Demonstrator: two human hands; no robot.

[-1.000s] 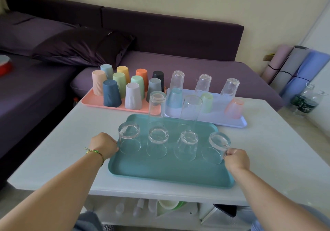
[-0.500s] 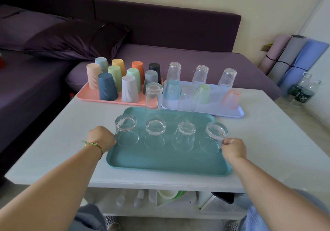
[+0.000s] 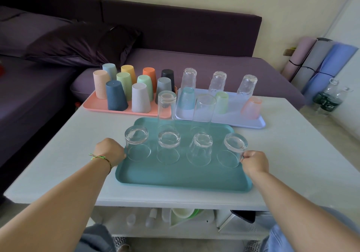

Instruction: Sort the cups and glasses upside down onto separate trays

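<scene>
Head view, looking down at a white desk (image 3: pixel 58 154) in front of a purple sofa (image 3: pixel 194 64).

At lower centre a teal tray (image 3: pixel 175 177) lies on the desk. The left hand (image 3: pixel 110 150) is curled on its left rim and the right hand (image 3: pixel 255 163) on its right rim; each grip is closed, holding the tray. A green cord circles the left wrist.

On the teal tray four short glasses (image 3: pixel 168 147) stand upside down in a row across the middle. The rightmost is just beside the right hand. Behind them, toward the tray's far edge, two tall glasses (image 3: pixel 166 109) stand upside down.

Above, at centre left, a pink tray (image 3: pixel 91 107) holds ten cups (image 3: pixel 116 95) in mixed colours, all upside down and close together. Right of it, touching or nearly so, a lilac tray (image 3: pixel 253 124) carries three clear textured glasses (image 3: pixel 217 82) at the back and three tinted ones (image 3: pixel 251 106) in front, blue, green and orange, all upside down.

A dark pillow (image 3: pixel 81 45) lies on the sofa at upper left. Rolled mats (image 3: pixel 319 64) lean on the wall at upper right, with bottles (image 3: pixel 327 99) on the floor below them. At the bottom, a shelf (image 3: pixel 175 230) under the desk holds small items, too dim to tell.
</scene>
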